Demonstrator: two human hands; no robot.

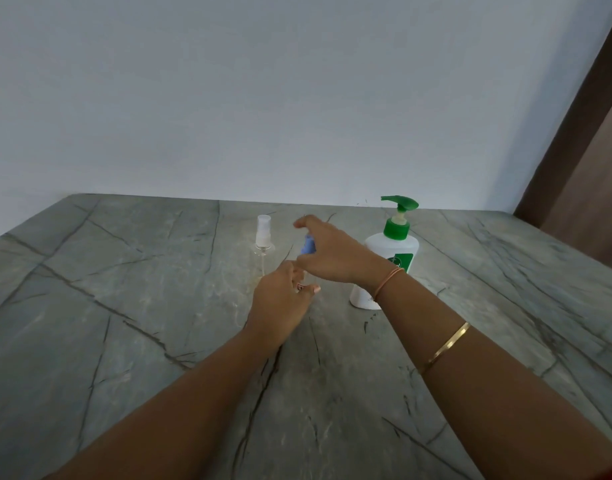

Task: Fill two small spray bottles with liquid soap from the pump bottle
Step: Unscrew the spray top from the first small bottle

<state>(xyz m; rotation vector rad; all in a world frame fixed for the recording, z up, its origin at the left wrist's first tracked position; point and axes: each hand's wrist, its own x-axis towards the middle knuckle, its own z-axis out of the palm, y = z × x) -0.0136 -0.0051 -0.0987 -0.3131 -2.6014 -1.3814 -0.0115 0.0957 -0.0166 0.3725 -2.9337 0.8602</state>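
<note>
A clear small spray bottle (263, 247) with a white sprayer and cap stands on the marble counter (124, 323). Right of it is a second small spray bottle (307, 247) with a blue top, mostly hidden by my hands. My left hand (280, 299) grips its lower body. My right hand (327, 252) is over its blue top, fingers curled round it, blurred. The white pump bottle (391, 258) with a green pump stands upright to the right, partly behind my right wrist.
A pale wall rises behind the counter's back edge. A brown door or panel (588, 150) stands at the far right. Bare counter stretches to the left and in front of my arms.
</note>
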